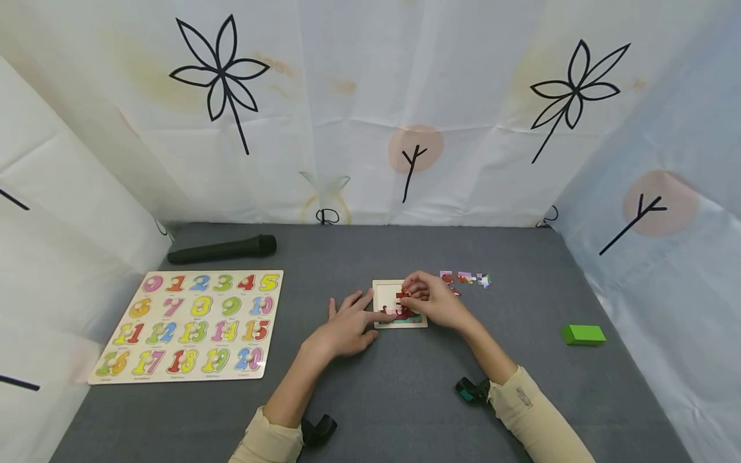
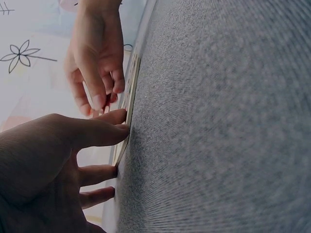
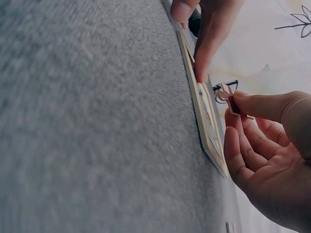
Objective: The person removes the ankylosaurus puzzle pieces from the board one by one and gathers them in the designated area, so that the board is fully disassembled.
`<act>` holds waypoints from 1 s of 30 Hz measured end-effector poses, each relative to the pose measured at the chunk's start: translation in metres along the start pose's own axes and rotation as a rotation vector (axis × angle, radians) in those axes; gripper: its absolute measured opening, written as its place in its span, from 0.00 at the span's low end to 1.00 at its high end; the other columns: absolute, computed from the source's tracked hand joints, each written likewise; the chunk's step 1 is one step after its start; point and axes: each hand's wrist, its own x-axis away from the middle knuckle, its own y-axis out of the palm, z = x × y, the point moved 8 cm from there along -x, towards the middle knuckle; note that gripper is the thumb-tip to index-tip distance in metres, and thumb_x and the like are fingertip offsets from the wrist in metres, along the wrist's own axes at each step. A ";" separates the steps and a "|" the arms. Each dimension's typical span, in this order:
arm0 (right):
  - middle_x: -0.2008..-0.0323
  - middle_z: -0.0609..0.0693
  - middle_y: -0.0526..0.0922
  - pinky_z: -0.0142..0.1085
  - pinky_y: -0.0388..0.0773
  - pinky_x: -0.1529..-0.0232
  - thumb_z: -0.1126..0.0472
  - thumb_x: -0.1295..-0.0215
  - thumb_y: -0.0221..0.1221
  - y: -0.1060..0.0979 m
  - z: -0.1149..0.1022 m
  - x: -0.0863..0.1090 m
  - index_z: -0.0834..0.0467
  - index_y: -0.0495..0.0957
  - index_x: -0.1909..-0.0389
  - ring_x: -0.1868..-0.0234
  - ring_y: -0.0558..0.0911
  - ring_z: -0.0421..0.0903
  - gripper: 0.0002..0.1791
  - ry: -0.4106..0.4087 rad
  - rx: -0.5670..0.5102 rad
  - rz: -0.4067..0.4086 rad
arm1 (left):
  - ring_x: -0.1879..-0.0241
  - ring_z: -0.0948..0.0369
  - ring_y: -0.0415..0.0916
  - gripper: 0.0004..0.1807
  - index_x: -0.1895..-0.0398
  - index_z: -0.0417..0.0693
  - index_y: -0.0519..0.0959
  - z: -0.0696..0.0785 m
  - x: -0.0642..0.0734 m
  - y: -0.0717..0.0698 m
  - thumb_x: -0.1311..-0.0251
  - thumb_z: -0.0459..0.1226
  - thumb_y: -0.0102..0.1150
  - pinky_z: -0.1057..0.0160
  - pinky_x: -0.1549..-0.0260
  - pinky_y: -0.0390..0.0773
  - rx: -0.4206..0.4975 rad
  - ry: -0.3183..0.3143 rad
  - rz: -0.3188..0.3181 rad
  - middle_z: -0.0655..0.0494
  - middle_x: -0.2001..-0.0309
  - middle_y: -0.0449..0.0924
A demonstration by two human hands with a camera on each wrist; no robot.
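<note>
A small wooden puzzle tray lies flat on the grey table, with red and green pieces along its lower part and bare wood at the upper left. My right hand pinches a red jigsaw piece between thumb and fingertips, held just above the tray. My left hand has its fingers spread; its index finger presses on the pieces in the tray, and other fingers rest by the left edge. Several loose jigsaw pieces lie beyond my right hand, one partly hidden behind it.
A number puzzle board lies at the left, with a black microphone-shaped object behind it. A green block is on the right. Printed white curtains hang at the back and along both sides of the table.
</note>
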 end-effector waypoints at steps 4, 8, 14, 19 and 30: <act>0.55 0.64 0.89 0.30 0.84 0.59 0.67 0.28 0.69 -0.011 0.001 0.008 0.68 0.80 0.47 0.60 0.88 0.42 0.14 0.016 0.001 0.017 | 0.12 0.37 0.48 0.25 0.28 0.72 0.81 0.002 0.000 -0.001 0.23 0.38 0.64 0.13 0.26 0.43 -0.008 0.004 0.004 0.44 0.11 0.52; 0.54 0.64 0.89 0.29 0.84 0.57 0.67 0.28 0.69 -0.025 0.007 0.016 0.69 0.81 0.46 0.58 0.87 0.39 0.14 0.042 0.019 0.043 | 0.12 0.37 0.48 0.25 0.28 0.71 0.81 0.002 0.001 -0.002 0.23 0.38 0.63 0.13 0.26 0.43 -0.009 0.005 0.003 0.45 0.11 0.52; 0.52 0.68 0.89 0.28 0.84 0.57 0.69 0.27 0.67 -0.052 0.021 0.032 0.71 0.80 0.46 0.58 0.87 0.35 0.14 0.080 0.015 0.074 | 0.12 0.38 0.46 0.26 0.27 0.72 0.81 0.001 0.000 -0.001 0.23 0.37 0.63 0.13 0.25 0.41 0.007 0.004 0.000 0.45 0.11 0.51; 0.52 0.69 0.89 0.27 0.84 0.58 0.69 0.26 0.67 -0.077 0.031 0.042 0.71 0.79 0.44 0.59 0.87 0.33 0.15 0.114 0.051 0.122 | 0.12 0.37 0.46 0.26 0.28 0.71 0.81 0.000 0.001 -0.002 0.23 0.36 0.63 0.14 0.25 0.40 0.017 0.005 0.009 0.44 0.11 0.52; 0.54 0.68 0.90 0.25 0.82 0.61 0.67 0.26 0.68 -0.109 0.049 0.055 0.70 0.82 0.43 0.57 0.90 0.44 0.16 0.209 0.237 0.204 | 0.11 0.38 0.45 0.26 0.27 0.71 0.81 0.001 0.002 -0.001 0.23 0.36 0.61 0.14 0.25 0.39 0.024 0.012 0.014 0.44 0.11 0.52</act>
